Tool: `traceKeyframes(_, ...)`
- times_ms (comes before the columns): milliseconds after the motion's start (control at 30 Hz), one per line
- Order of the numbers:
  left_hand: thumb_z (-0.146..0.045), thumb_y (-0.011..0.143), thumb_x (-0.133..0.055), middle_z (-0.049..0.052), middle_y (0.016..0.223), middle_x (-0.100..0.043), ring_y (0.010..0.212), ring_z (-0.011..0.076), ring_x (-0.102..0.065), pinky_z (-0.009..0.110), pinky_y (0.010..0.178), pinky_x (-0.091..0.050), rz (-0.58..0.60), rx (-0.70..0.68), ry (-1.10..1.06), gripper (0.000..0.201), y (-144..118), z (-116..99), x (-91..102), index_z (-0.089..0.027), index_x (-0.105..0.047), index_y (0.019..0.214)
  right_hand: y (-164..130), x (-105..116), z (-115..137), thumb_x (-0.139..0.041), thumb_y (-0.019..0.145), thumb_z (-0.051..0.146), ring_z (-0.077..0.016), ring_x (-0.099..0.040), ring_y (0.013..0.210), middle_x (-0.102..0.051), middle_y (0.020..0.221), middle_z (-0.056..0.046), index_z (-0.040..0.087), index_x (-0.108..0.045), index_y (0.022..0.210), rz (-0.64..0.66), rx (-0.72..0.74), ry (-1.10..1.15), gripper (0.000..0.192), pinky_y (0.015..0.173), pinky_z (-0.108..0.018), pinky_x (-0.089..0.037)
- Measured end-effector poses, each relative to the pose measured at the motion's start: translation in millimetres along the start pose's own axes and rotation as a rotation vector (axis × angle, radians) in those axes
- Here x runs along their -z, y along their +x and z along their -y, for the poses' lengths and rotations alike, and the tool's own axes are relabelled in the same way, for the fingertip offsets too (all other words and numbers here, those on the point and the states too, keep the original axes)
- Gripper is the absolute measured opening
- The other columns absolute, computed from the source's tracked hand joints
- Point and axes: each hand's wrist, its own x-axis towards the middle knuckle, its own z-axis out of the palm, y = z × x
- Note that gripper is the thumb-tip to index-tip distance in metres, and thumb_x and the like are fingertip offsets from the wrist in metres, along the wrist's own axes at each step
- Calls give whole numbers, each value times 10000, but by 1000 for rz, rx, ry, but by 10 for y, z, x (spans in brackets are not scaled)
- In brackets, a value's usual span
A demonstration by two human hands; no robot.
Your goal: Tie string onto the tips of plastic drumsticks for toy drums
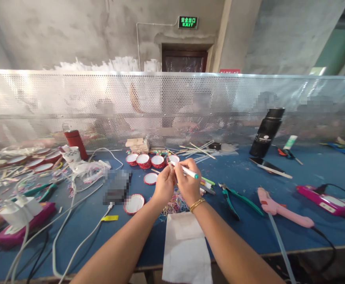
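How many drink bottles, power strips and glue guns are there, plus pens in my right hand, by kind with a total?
Red drink bottle and black drink bottle: 2
Left-side power strip and right-side power strip: 2
Pink glue gun: 1
White pen in the right hand: 1
Total: 6

The lit sign (pixel 188 22) on the concrete wall (pixel 71 31) reads "安全出口" and "EXIT".

A gold-toned bracelet (pixel 196 205) — chain-like — rings the right wrist (pixel 193 197); behind the bracelet, bare right forearm (pixel 228 240); left of it, bare left forearm (pixel 125 244).
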Motion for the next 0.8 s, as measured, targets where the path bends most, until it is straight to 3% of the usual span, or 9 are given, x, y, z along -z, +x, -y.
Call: traceKeyframes(800, -589, 804, -680, -35, 622, -465, 595, 98, -371, 227, 533, -313, 16, -37, 17, 466, -6, -19, 9, -190, -473, 681, -12, -3, 26, -598, 959, 362, -162, -567, 656, -593, 712, 16, 229, -552, 783, 39, 33, 0, 226, 641, -290, -452)
